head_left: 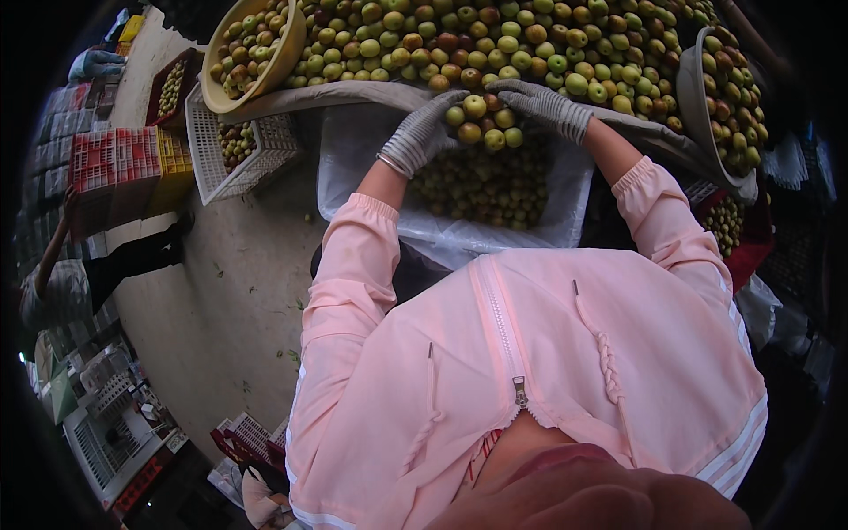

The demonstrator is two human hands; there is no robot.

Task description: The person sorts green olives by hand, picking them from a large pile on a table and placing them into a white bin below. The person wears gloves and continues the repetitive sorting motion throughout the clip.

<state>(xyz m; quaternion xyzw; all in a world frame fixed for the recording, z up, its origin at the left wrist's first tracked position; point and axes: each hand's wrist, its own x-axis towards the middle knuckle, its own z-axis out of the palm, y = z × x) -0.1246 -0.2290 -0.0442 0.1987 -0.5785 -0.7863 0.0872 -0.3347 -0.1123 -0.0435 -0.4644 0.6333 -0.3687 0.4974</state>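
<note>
My left hand (pixel 422 134) and my right hand (pixel 546 109), both in grey knitted gloves with pale stripes, are cupped around a cluster of jujubes (pixel 485 120). The fruits are round, green to reddish brown. This handful is at the edge of a table heaped with more jujubes (pixel 495 53), along a padded grey rim (pixel 340 94). Below my hands stands a crate lined with clear plastic (pixel 565 208), with many jujubes (pixel 486 190) inside. My palms and some fingertips are hidden by the gloves' backs and the fruit.
A yellow basin (pixel 281 69) and a grey basin (pixel 698 97), both holding jujubes, flank the heap. At the left stands a white crate (pixel 208 146). Farther left, a person (pixel 62 287) is beside stacked red crates (pixel 115 159) and yellow crates (pixel 172 163).
</note>
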